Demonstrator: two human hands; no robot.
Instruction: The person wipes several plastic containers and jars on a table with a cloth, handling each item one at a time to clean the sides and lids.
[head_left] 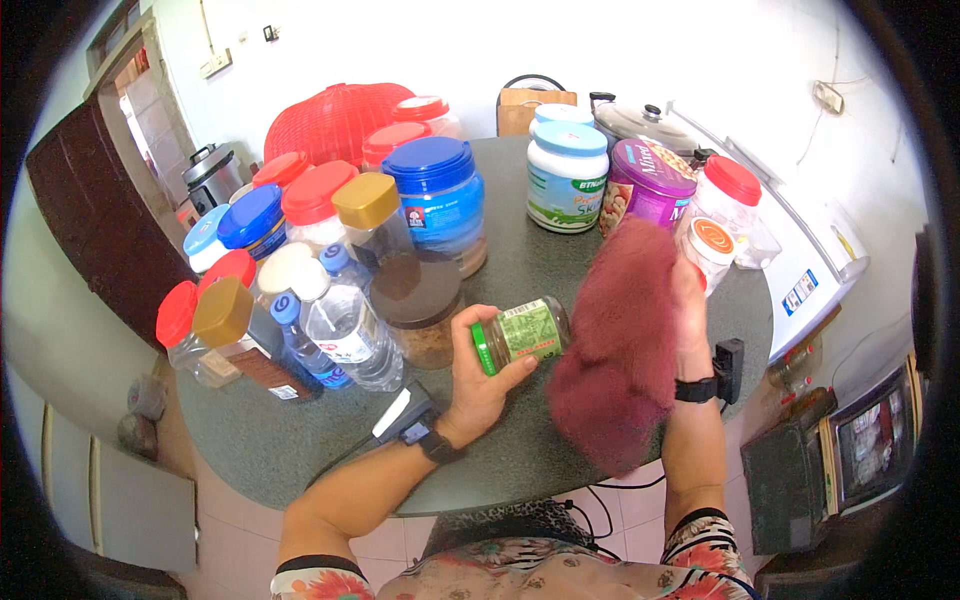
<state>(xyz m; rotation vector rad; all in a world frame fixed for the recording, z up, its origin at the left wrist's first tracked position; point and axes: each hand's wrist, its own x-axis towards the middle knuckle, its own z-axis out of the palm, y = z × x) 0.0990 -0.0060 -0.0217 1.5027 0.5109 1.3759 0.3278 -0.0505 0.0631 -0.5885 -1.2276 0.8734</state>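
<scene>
My left hand (pixel 477 392) is wrapped round a small glass jar (pixel 526 334) with a green lid and a green label. The jar lies tilted on its side, its lid toward my palm and its base toward the right. My right hand (pixel 691 315) grips a maroon cloth (pixel 622 345) that hangs in front of it and hides most of the fingers. The cloth's left side comes close to the jar's base; I cannot tell whether they touch. Left of my left hand stands a jar with a dark lid (pixel 415 292).
Jars and bottles crowd the left of the round dark table (pixel 520 270), among them a big blue tub (pixel 436 200) and a clear plastic bottle (pixel 350 325). Across stand a white-green tub (pixel 567 180), a purple tin (pixel 650 180) and a red-lidded jar (pixel 731 185). A red mesh cover (pixel 335 120) sits behind.
</scene>
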